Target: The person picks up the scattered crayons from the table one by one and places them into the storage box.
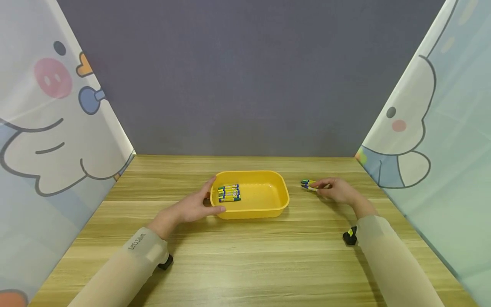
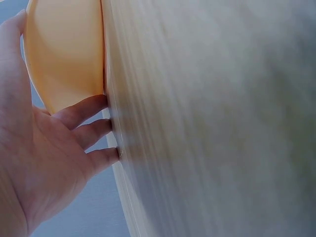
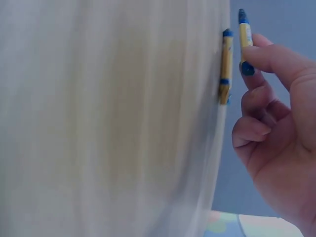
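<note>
My left hand (image 1: 195, 207) spans the left end of a yellow plastic tray (image 1: 264, 209), thumb over the near rim, fingers spread outside the end wall. In the left wrist view, several nearly straight fingers (image 2: 91, 134) reach down to the tabletop beside the tray's wall (image 2: 69, 49). A row of several crayons (image 1: 229, 193) lies in the tray's left part, yellow-wrapped with green or blue ends. Right of the tray, my right hand (image 1: 337, 190) pinches a dark-blue-tipped crayon (image 3: 245, 37) between thumb and forefinger, above the table. Crayons (image 3: 226, 57) lie close beside it on the tabletop.
The wood-grain table (image 1: 245, 256) runs back to a dark grey panel (image 1: 245, 76). Cartoon-printed curtains (image 1: 57, 128) hang along both sides. Black wrist devices (image 1: 350, 236) show beneath the beige sleeves (image 1: 391, 260).
</note>
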The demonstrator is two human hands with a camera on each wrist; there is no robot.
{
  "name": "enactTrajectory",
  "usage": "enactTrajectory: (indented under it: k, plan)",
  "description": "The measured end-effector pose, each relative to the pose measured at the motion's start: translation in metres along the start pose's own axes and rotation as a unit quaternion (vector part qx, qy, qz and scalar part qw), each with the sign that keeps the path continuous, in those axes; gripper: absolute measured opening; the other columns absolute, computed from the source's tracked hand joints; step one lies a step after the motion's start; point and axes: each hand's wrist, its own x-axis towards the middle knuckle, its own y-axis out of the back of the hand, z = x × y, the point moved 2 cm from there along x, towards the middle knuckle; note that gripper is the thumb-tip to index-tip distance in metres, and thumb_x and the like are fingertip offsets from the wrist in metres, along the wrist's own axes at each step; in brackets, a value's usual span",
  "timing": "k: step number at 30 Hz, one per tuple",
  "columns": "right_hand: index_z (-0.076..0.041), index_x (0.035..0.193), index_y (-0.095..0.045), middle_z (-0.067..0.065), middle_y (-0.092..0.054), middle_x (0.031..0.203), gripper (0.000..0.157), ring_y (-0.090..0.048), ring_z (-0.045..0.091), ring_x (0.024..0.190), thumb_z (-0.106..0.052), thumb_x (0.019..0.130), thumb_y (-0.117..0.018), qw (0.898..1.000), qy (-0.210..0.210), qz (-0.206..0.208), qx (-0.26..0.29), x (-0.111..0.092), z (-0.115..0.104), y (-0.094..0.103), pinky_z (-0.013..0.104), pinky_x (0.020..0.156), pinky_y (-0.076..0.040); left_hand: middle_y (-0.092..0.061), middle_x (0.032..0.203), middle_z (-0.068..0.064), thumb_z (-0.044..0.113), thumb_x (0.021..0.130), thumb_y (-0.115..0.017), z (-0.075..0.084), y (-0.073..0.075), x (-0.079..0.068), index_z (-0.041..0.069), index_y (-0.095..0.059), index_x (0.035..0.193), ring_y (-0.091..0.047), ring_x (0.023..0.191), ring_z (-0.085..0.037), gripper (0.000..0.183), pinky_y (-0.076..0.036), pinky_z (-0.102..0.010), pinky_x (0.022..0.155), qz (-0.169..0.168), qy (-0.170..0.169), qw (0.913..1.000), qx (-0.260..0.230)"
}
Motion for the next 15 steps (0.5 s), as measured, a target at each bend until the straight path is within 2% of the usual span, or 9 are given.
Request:
enactTrajectory:
  k: [5, 10, 15]
  plan:
    - [-0.015, 0.137, -0.078, 0.012, -0.073, 0.119, 0.031, -0.057, 0.020, 0.086, -0.025, 0.109, -0.069, 1.000, 0.004, 0.005, 0.012, 0.004, -0.014, -0.001, 0.032, 0.072, -0.050, -0.065, 0.152, -0.009, 0.075, 0.093, -0.074, -0.001, -0.001, 0.002, 0.030, 0.007, 0.178, -0.065, 0.135, -0.025, 0.126, -0.046, -0.059, 0.121, -0.001, -0.003, 1.0000, -0.001]
    - [-0.014, 0.137, -0.078, 0.012, -0.075, 0.121, 0.031, -0.058, 0.019, 0.087, -0.023, 0.108, -0.070, 0.999, 0.024, 0.015, 0.024, 0.010, -0.033, 0.000, 0.032, 0.074, -0.050, -0.063, 0.156, -0.010, 0.075, 0.093, -0.074, -0.002, -0.001, 0.002, 0.032, 0.008, 0.178, -0.063, 0.137, -0.026, 0.126, -0.045, -0.059, 0.122, -0.001, -0.004, 1.0000, -0.001]
    - [-0.018, 0.137, -0.078, 0.011, -0.075, 0.119, 0.031, -0.063, 0.026, 0.086, -0.025, 0.108, -0.072, 0.998, 0.037, 0.018, 0.040, 0.016, -0.052, 0.000, 0.033, 0.073, -0.055, -0.059, 0.162, -0.012, 0.076, 0.092, -0.075, -0.002, 0.000, 0.002, 0.031, 0.006, 0.178, -0.061, 0.142, -0.030, 0.126, -0.042, -0.060, 0.124, 0.002, -0.001, 1.0000, 0.001]
